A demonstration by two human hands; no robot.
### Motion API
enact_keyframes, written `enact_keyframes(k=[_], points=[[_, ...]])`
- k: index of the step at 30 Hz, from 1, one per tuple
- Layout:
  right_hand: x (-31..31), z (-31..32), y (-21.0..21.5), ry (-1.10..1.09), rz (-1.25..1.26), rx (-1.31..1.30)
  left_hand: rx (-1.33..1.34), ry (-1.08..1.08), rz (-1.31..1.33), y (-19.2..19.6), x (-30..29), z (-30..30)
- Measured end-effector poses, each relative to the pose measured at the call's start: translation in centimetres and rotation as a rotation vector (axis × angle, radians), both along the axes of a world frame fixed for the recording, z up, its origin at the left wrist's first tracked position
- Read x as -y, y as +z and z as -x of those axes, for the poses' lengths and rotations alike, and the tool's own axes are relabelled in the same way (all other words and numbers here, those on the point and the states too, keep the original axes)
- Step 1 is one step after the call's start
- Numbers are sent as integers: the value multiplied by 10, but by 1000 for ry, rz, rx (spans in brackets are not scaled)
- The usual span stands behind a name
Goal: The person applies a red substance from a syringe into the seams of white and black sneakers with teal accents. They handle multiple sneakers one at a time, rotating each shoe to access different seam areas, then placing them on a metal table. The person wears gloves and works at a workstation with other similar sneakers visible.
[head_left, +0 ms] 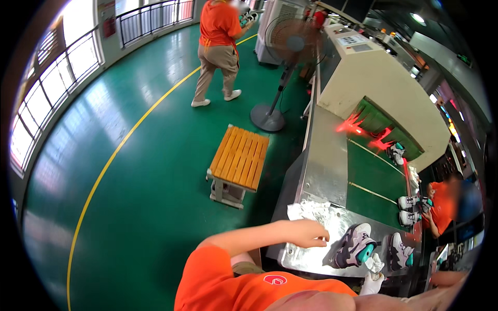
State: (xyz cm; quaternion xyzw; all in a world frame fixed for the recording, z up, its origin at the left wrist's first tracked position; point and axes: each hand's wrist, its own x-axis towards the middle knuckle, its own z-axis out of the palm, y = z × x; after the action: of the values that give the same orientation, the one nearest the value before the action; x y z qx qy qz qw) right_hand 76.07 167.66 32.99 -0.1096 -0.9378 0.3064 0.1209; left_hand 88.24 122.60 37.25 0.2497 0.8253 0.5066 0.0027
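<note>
My left hand (309, 233) rests knuckles up on the metal table (321, 179), its fingers curled under with nothing visible in them. It lies just below a heap of crumpled white paper (311, 210). A white, purple and teal sneaker (355, 244) lies right of that hand, a short gap away. A second matching sneaker (400, 252) lies further right. My right hand (447, 279) shows only as a blurred strip at the lower right edge, so its fingers are unclear. A white wad (373, 282) sits near the table's front edge below the first sneaker.
A green conveyor belt (371, 179) carries more sneakers (410, 203) out of a beige tunnel machine (373, 78). A co-worker in orange (441, 205) stands across it. A wooden stool (238, 158), a pedestal fan (284, 44) and another person in orange (218, 46) are on the green floor.
</note>
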Motion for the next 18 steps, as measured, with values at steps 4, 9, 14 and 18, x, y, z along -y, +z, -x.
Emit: enact_keyframes(k=[4,9,14,18], points=[[12,-39,-7,-16,392,-102,112,-34,16,10,50,-49],[56,-67,1,-61,531,-131,109,-56,59,5,84,-72],[-7,-58,-46,150,1034,-280,69,-125,43,-8,63,-68],[69,-91,38,-202,25,-223,90,-89,-12,9,36,-66]])
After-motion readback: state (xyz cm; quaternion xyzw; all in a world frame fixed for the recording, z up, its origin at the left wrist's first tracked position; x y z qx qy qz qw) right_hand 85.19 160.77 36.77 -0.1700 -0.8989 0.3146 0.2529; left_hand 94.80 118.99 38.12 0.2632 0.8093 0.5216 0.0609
